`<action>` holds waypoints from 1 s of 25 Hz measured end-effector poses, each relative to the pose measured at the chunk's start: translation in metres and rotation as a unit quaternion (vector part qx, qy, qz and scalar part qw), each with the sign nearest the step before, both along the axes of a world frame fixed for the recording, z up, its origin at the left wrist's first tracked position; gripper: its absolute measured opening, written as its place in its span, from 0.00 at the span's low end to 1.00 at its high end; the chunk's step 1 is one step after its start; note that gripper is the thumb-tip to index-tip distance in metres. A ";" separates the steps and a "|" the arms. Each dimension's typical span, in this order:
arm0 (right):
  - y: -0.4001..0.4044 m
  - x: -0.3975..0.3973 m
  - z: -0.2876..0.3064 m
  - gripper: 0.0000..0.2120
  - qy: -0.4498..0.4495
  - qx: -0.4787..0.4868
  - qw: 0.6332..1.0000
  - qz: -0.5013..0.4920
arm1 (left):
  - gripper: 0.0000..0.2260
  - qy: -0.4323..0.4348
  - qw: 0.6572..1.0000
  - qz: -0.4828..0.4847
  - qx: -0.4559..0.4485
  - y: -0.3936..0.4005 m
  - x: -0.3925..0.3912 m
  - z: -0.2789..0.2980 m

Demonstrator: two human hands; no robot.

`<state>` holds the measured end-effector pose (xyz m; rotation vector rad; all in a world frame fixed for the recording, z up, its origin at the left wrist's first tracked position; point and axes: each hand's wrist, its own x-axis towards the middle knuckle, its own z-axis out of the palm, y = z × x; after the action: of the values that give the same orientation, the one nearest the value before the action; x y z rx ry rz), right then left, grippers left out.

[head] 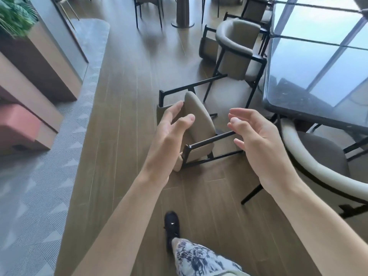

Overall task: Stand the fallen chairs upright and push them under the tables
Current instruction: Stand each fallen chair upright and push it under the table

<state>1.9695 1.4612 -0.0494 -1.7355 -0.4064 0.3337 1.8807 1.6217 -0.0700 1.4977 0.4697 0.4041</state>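
Note:
A beige padded chair with a black metal frame (199,124) lies tipped over on the wooden floor, its legs pointing right toward the glossy dark table (318,62). My left hand (169,134) is stretched out over the chair's left side, fingers relaxed and spread, holding nothing. My right hand (256,136) hovers above the chair's legs on the right, fingers loosely bent, also holding nothing. Whether either hand touches the chair I cannot tell.
An upright chair (237,50) stands at the table beyond the fallen one. A round-backed chair (318,166) stands at the table to my right. Grey carpet (39,196) and a planter wall (35,62) line the left. More chairs and a table pedestal (182,12) stand far ahead. My shoe (171,226) is on the floor.

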 end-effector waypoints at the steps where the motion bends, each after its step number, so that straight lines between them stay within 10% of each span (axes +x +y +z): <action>1: 0.018 0.007 -0.003 0.12 0.002 -0.004 1.000 -0.003 | 0.31 0.004 1.000 -0.004 -0.001 0.016 0.006 -0.002; 25: 0.383 0.117 -0.018 0.09 0.039 -0.027 0.990 -0.132 | 0.34 0.015 0.995 -0.103 -0.006 0.389 0.154 0.001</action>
<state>2.0868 1.8446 -0.0673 -1.7970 -0.1092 0.2205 2.0351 2.0103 -0.0688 1.5261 0.3356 0.2159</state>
